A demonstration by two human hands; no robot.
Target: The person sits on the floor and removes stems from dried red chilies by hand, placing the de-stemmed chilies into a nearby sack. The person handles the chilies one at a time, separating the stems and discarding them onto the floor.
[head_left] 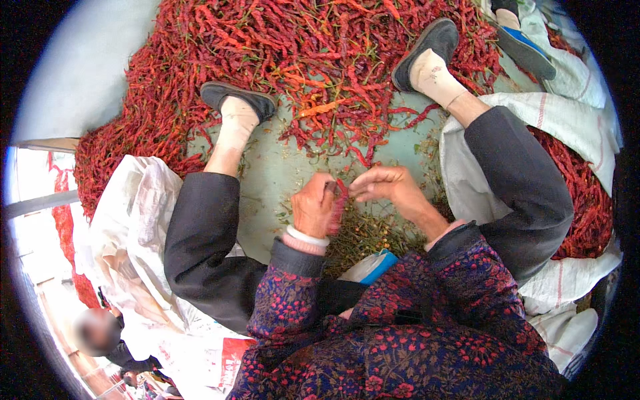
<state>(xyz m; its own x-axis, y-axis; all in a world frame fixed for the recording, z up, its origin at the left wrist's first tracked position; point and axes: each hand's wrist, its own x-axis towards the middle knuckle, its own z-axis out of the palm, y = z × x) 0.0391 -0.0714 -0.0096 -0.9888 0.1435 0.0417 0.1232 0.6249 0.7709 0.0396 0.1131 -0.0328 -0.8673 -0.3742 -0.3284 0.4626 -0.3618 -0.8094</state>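
My left hand (313, 205) is closed around a few dried red chili peppers (340, 207), which are blurred and point up past my thumb. Close beside their upper tips is my right hand (395, 187), its fingers stretched towards them and its thumb underneath. Whether a stem is pinched between those fingertips cannot be made out. Beneath and between both hands lies a heap of greenish-brown chili stems (380, 230). Ahead of my hands, loose peppers (362, 155) trail from a large pile of red chilies (310, 45) onto the pale green floor sheet (270, 200).
My dark shoes (240, 97) rest at the pile's near edge. To the right, an opened white woven sack (570, 130) holds more red chilies (575, 200). White sacking (135, 210) lies at left. A blue-and-white packet (372, 265) sits before my lap. Another person's foot (525, 47) is upper right.
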